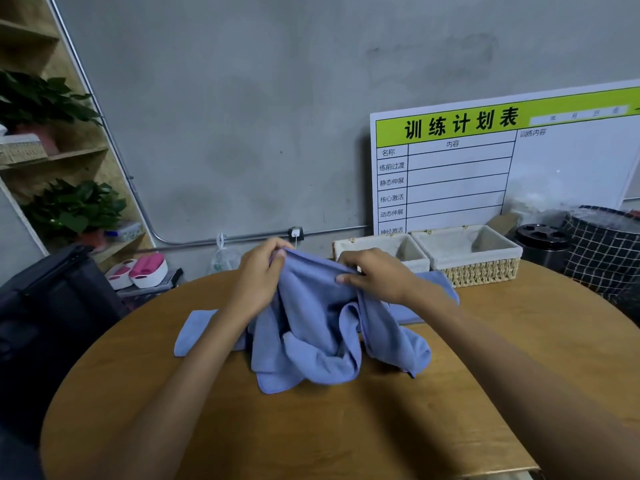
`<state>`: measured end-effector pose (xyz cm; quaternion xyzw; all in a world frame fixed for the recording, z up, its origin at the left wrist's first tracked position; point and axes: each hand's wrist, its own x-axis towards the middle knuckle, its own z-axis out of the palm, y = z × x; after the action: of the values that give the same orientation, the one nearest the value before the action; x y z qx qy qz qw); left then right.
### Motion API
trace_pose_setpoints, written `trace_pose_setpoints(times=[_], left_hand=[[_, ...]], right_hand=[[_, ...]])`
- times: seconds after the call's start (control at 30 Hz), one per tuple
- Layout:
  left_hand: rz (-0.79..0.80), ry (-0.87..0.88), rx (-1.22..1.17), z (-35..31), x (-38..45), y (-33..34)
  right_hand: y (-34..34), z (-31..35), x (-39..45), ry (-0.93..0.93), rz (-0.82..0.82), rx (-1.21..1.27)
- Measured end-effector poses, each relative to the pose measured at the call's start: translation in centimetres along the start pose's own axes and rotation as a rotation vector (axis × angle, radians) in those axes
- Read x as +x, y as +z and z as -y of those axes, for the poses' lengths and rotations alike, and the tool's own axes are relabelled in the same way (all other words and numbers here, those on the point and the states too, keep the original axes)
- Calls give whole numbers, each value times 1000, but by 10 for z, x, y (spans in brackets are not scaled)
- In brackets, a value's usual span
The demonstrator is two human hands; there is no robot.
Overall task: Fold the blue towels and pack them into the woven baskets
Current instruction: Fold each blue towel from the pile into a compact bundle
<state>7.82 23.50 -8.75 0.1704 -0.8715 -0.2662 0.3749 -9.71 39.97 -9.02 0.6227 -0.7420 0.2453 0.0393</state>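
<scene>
Both your hands pinch the top hem of the crumpled soft blue cloth towel (322,327), left hand (258,275) and right hand (375,275) equally near it; its held edge runs side to side between them, the rest sagging onto the round wooden table (311,427); two lined woven straw baskets (467,258) wait beyond the towel, to its right, against a grey wall

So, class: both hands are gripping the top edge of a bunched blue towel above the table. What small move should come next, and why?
Probably draw the hands apart to pull the edge taut. The left hand and right hand pinch the towel close together, so it hangs crumpled onto the table. Both woven baskets look empty, and a bunched towel cannot yet be folded.
</scene>
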Motion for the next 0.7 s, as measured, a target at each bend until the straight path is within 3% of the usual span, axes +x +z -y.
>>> trace_pose_setpoints(times=[0.07,0.17,0.3,0.4,0.57,0.7], left_hand=[[-63,104,80,-15,1,1],[0,187,237,-23,-3,8],[77,252,441,-17,4,-20],[-23,253,458,-11,14,-48],[-106,148,320,-8,25,-45],[-82,103,341,11,31,-55]], right_hand=[[-6,-2,-4,26,-93,-144],[-14,-3,-4,36,-198,-281],[-23,-21,-10,101,-71,-357],[-37,-42,-15,141,-48,-265],[-53,-49,-7,130,-234,65],[-56,-50,-9,43,-259,84]])
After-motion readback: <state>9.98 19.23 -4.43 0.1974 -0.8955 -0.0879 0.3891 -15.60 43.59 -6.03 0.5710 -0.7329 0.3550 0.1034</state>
